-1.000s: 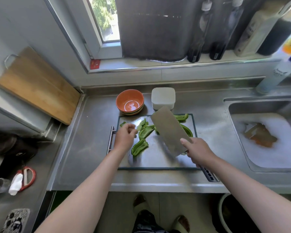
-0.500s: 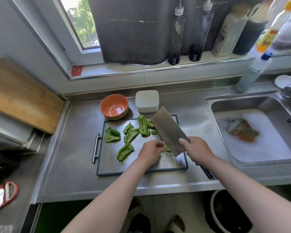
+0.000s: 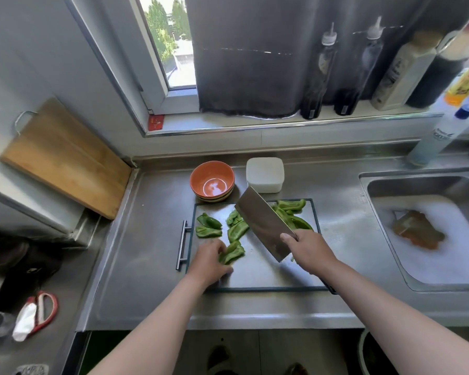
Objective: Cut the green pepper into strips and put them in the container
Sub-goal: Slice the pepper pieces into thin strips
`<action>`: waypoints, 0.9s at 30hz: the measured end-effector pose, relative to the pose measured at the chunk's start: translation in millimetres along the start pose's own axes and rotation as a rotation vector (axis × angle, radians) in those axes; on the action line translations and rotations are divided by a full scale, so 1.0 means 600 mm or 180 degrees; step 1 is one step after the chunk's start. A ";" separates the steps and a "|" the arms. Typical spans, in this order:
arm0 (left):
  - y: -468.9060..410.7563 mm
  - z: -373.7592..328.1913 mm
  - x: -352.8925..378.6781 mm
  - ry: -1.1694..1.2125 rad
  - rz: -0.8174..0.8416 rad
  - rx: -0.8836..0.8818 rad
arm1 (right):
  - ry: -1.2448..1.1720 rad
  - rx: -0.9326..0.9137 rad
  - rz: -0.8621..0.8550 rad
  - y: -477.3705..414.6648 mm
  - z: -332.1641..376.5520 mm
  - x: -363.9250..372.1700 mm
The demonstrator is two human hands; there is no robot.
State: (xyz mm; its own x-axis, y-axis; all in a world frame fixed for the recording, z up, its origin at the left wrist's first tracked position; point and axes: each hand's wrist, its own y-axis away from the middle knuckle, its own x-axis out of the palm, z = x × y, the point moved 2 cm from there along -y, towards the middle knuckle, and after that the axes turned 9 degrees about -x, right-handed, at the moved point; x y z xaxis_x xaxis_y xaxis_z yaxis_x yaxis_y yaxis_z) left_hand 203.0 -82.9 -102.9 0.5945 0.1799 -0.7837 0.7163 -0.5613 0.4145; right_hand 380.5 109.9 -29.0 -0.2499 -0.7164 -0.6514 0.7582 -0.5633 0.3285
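Note:
Several green pepper pieces [image 3: 237, 230] lie spread over a steel cutting board [image 3: 257, 272] on the counter. My left hand [image 3: 210, 259] grips one pepper piece [image 3: 232, 253] near the board's left front. My right hand [image 3: 310, 251] holds a broad cleaver [image 3: 264, 221] by its handle, the blade raised and tilted above the board's middle. More pepper pieces [image 3: 291, 205] lie at the board's back right, partly hidden by the blade. A white lidded container [image 3: 265, 174] stands behind the board.
An orange bowl [image 3: 212, 181] sits left of the container. A sink [image 3: 428, 234] with foamy water and a rag is at the right. A wooden board [image 3: 65, 158] leans at the left. Bottles [image 3: 318, 77] line the windowsill. Red scissors [image 3: 42, 311] lie at the lower left.
My left hand moved from the board's middle front, beside the cleaver, to the left and took hold of a pepper piece. The cleaver stays raised in my right hand.

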 end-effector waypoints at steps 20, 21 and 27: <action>-0.191 0.044 -0.155 0.0167 0.0086 0.0788 | 0.0212 0.0473 -0.0893 -0.067 0.082 0.035; -0.196 0.042 -0.155 0.0157 -0.0045 0.0815 | 0.0216 0.0482 -0.0910 -0.069 0.081 0.038; -0.186 0.006 -0.143 0.0268 -0.0496 0.1125 | 0.0131 0.0619 -0.1055 -0.071 0.080 0.040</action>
State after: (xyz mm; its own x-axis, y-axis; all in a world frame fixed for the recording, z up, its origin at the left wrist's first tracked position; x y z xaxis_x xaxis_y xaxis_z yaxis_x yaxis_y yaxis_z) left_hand 71.1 -38.7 -83.7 0.5271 0.3422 -0.7779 0.6391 -0.7629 0.0974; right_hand 313.4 97.2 -25.7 -0.4349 -0.4676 -0.7695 0.5110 -0.8318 0.2167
